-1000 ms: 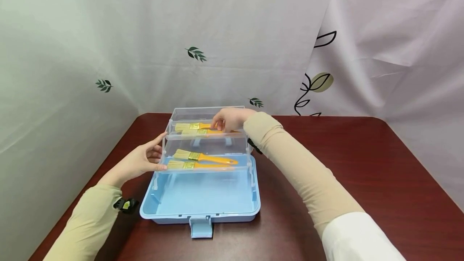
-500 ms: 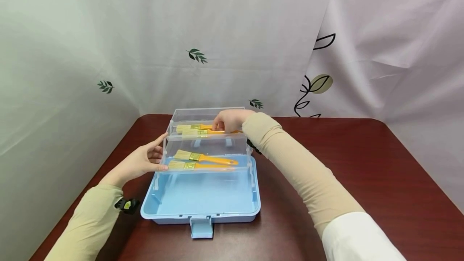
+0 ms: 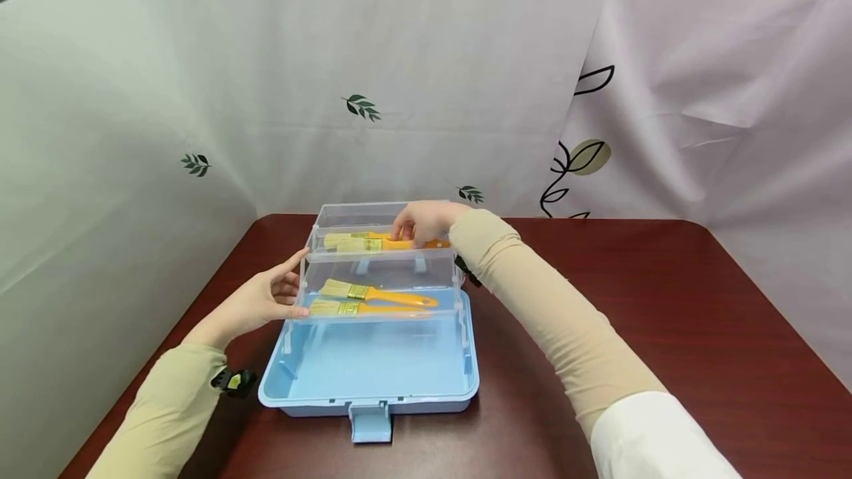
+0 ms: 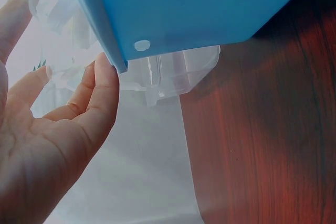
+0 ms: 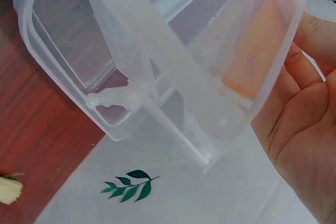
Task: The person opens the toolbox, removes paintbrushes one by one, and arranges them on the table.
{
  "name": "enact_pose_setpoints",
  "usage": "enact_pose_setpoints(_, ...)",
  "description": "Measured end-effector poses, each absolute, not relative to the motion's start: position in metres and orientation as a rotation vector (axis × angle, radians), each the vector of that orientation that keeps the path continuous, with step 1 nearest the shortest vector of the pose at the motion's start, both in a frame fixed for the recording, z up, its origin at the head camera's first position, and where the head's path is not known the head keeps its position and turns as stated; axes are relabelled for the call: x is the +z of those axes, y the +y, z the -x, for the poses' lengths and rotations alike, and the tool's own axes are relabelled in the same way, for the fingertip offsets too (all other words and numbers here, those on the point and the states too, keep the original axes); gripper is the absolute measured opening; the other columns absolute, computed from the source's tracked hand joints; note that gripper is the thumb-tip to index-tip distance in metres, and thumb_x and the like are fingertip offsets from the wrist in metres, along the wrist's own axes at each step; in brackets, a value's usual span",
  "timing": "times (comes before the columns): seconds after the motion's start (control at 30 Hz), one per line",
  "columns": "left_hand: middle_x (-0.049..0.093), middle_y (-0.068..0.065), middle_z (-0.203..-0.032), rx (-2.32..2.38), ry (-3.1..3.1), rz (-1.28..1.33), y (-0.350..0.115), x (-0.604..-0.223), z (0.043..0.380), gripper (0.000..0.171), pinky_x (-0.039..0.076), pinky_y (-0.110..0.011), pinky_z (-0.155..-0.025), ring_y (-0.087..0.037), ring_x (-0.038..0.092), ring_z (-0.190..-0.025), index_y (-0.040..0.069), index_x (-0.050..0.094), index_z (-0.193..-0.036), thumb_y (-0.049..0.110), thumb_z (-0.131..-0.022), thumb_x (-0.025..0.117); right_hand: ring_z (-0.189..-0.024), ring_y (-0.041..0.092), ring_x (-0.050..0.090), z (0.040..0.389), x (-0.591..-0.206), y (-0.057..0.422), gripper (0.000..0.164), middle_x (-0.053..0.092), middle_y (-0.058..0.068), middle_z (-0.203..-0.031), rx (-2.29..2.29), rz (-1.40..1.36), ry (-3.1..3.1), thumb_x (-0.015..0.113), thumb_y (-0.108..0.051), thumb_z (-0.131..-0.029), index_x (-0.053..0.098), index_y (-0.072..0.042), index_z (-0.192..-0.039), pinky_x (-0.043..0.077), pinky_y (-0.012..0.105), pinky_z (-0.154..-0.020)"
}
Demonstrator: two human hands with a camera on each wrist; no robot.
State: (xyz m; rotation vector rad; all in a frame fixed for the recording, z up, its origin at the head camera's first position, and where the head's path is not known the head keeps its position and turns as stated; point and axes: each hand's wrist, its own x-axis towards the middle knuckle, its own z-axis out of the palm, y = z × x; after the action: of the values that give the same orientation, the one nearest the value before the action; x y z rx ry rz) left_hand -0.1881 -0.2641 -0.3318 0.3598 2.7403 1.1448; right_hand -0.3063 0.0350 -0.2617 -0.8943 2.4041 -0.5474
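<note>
A light blue toolbox (image 3: 376,368) stands with two clear tiered trays raised above its base. My left hand (image 3: 256,305) grips the left end of the lower clear tray (image 3: 393,270), thumb at the front corner and forefinger near the upper level. Two yellow-handled paintbrushes (image 3: 402,298) lie in that tray, bristles to the left. Over the upper clear tray (image 3: 319,241), my right hand (image 3: 429,220) pinches the orange-yellow handle of a paintbrush (image 3: 359,245). Another paintbrush (image 3: 339,239) lies just behind it. In the right wrist view, orange handles (image 5: 257,40) show blurred through the clear tray wall.
The toolbox's blue latch (image 3: 370,422) hangs down at the front. Dark red table (image 3: 632,301) surrounds the box, with a white leaf-print cloth (image 3: 426,94) behind. At the right wrist view's left edge, a bristle tip (image 5: 9,190) shows over the table.
The front brush in the upper tray has shifted slightly, and its handle end now shows right of my right hand. My left hand keeps its hold on the tray.
</note>
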Motion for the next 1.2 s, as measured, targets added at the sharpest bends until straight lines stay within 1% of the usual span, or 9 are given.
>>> enact_pose_setpoints(0.23, 0.051, -0.021, -0.114, 1.128, 2.764, -0.354, -0.263, -0.332, 0.188, 0.104, 0.052, -0.030, -0.083, -0.024, 0.056, -0.093, 0.014, 0.014, -0.153, 0.027, -0.075, 0.081, -0.092, 0.016, 0.048, 0.312, -0.267, 0.039, 0.041, 0.057, 0.005, -0.104, -0.621, 0.896, 2.392, 0.056, 0.010, -0.088, 0.062, -0.009, -0.123, 0.042, 0.021, -0.067)
enact_pose_setpoints(0.47, 0.051, -0.021, -0.114, 1.142, 2.754, -0.368, -0.263, -0.332, 0.188, 0.105, 0.052, -0.027, -0.081, -0.024, 0.056, -0.093, 0.015, 0.013, -0.153, 0.027, -0.074, 0.081, -0.089, 0.016, 0.049, 0.310, -0.269, 0.039, 0.038, 0.055, 0.005, -0.099, -0.745, 0.817, 2.358, 0.057, 0.010, -0.088, 0.062, -0.007, -0.122, 0.043, 0.021, -0.065)
enact_pose_setpoints(0.63, 0.052, -0.021, -0.113, 1.138, 2.758, -0.374, -0.263, -0.333, 0.188, 0.104, 0.052, -0.026, -0.081, -0.024, 0.056, -0.092, 0.015, 0.013, -0.153, 0.026, -0.074, 0.081, -0.095, 0.017, 0.051, 0.311, -0.273, 0.039, 0.037, 0.057, 0.006, -0.104, -0.808, 0.788, 2.363, 0.060, 0.008, -0.087, 0.062, -0.007, -0.121, 0.046, 0.021, -0.070)
enact_pose_setpoints(0.77, 0.051, -0.020, -0.113, 1.137, 2.762, -0.368, -0.264, -0.333, 0.188, 0.104, 0.052, -0.028, -0.082, -0.024, 0.056, -0.093, 0.015, 0.014, -0.153, 0.027, -0.074, 0.081, -0.101, 0.019, 0.053, 0.310, -0.275, 0.039, 0.037, 0.059, 0.008, -0.110, -0.834, 0.797, 2.382, 0.062, 0.006, -0.086, 0.062, -0.007, -0.121, 0.048, 0.022, -0.075)
enact_pose_setpoints(1.0, 0.051, -0.020, -0.114, 1.136, 2.759, -0.352, -0.265, -0.334, 0.187, 0.106, 0.053, -0.036, -0.086, -0.024, 0.055, -0.096, 0.017, 0.013, -0.153, 0.031, -0.074, 0.081, -0.096, 0.019, 0.053, 0.309, -0.278, 0.041, 0.037, 0.059, 0.008, -0.107, -0.928, 0.754, 2.370, 0.062, 0.006, -0.086, 0.062, -0.007, -0.121, 0.048, 0.022, -0.072)
enact_pose_setpoints(1.2, 0.051, -0.019, -0.112, 1.142, 2.762, -0.378, -0.266, -0.334, 0.188, 0.105, 0.053, -0.031, -0.084, -0.024, 0.056, -0.093, 0.016, 0.013, -0.153, 0.029, -0.074, 0.081, -0.100, 0.020, 0.054, 0.305, -0.278, 0.044, 0.039, 0.058, 0.010, -0.112, -1.009, 0.747, 2.364, 0.062, 0.004, -0.087, 0.059, -0.008, -0.125, 0.049, 0.025, -0.078)
